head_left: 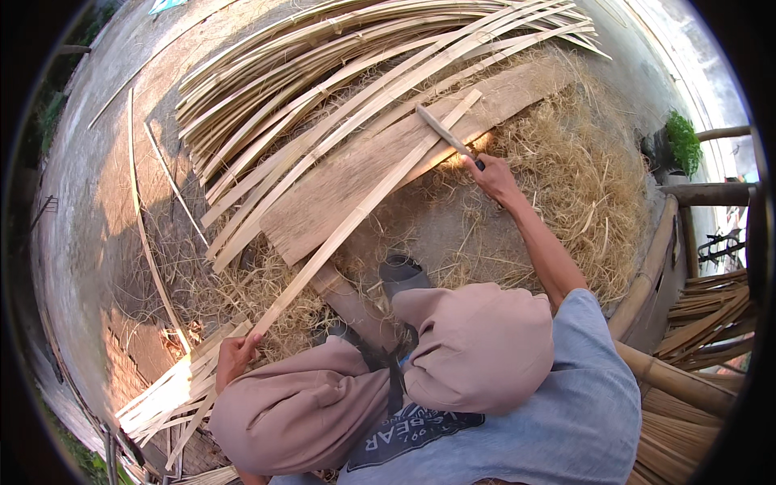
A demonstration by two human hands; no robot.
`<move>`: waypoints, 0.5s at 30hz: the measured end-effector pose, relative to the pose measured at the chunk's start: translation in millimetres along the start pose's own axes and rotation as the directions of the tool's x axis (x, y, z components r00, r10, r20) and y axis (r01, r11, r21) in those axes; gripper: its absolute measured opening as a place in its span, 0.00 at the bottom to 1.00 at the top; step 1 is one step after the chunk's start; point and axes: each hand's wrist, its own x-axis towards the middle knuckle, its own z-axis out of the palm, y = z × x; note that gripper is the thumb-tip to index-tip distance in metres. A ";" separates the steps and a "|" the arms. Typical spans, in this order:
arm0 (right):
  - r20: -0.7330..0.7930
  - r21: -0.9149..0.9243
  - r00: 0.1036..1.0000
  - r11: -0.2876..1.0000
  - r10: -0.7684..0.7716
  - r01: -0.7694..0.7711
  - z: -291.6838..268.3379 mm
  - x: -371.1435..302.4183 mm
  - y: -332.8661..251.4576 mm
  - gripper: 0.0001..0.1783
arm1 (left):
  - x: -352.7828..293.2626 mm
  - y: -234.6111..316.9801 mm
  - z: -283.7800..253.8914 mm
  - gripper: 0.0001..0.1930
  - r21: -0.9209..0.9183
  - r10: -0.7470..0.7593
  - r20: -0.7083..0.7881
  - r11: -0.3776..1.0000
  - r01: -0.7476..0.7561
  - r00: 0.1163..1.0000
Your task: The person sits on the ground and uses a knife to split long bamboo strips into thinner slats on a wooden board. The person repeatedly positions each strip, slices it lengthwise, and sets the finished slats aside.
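Long, flat and pale tan, the strip (360,213) slants across a wide board (303,208) — its near end pinched in the left hand (235,356). The right hand (491,177) grips a knife (444,130), which crosses the strip's far part.

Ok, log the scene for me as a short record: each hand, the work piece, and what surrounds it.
Left hand: grips the near end of a long, flat, pale bamboo-like strip
Right hand: holds a long-bladed knife with a dark handle
Blade: crosses the strip near its far end; contact cannot be told
Beneath strip: wide, flat brown wooden board
Beyond board: large pile of long pale strips
Right of board: heap of thin, curly straw-coloured shavings
Beside left hand: more pale strips
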 end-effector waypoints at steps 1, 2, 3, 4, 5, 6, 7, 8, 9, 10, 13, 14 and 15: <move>-0.036 0.095 0.993 0.990 0.109 -0.105 -5.9 8.0 12.6 0.41 | 0.5 -3.8 -4.5 0.32 0.002 -0.012 -0.003 1.000 0.012 1.000; -0.042 0.188 0.969 0.955 0.243 -0.231 -23.6 19.3 8.8 0.41 | -1.4 -5.5 -5.6 0.32 0.001 -0.011 0.018 1.000 0.011 1.000; -0.051 0.136 0.984 0.977 0.173 -0.164 -18.9 19.4 5.9 0.41 | -3.5 -9.2 -7.6 0.32 0.022 -0.027 0.001 0.999 0.027 1.000; -0.055 0.080 0.994 0.993 0.095 -0.090 -12.2 20.5 -1.2 0.41 | -8.3 -15.1 -8.4 0.32 0.036 -0.044 -0.019 0.998 0.044 0.999; -0.073 0.019 0.997 0.999 0.027 -0.026 -12.1 24.1 -0.8 0.41 | -1.0 -10.6 -9.5 0.32 0.057 -0.043 -0.029 0.997 0.044 0.999; -0.012 -0.240 0.982 0.954 -0.190 0.182 -9.6 11.8 6.0 0.41 | 6.5 -5.3 -10.0 0.32 0.062 -0.020 -0.021 0.998 0.021 1.000; -0.023 -0.203 0.983 0.964 -0.181 0.173 -12.7 16.4 8.4 0.42 | 6.4 -4.2 -9.0 0.32 0.065 -0.013 -0.016 0.998 0.014 1.000; -0.026 -0.156 0.986 0.975 -0.163 0.157 -13.0 15.1 12.9 0.42 | -0.7 -7.2 -12.9 0.32 0.079 -0.016 -0.011 0.997 0.016 1.000; -0.029 -0.109 0.989 0.984 -0.144 0.140 -14.7 15.4 17.3 0.42 | -4.8 -7.6 -15.6 0.32 0.057 -0.019 0.021 0.998 0.018 1.000; 0.028 -0.037 0.999 0.999 0.024 -0.023 -27.0 28.7 13.3 0.41 | -5.2 1.5 -15.4 0.32 0.027 -0.011 0.044 1.000 0.010 0.999; 0.014 -0.045 1.000 0.999 0.025 -0.025 -10.7 38.4 -17.0 0.41 | -6.1 -0.7 -12.7 0.32 0.050 -0.003 0.008 0.999 0.003 1.000; -0.037 -0.213 0.975 0.955 -0.218 0.205 -3.9 21.4 -17.6 0.39 | -7.4 -11.3 -11.2 0.32 0.052 0.003 -0.010 0.999 -0.003 1.000; -0.046 -0.177 0.983 0.970 -0.179 0.169 -4.9 15.8 -10.2 0.40 | -7.5 -14.1 -10.1 0.32 0.059 0.007 -0.014 0.998 -0.006 1.000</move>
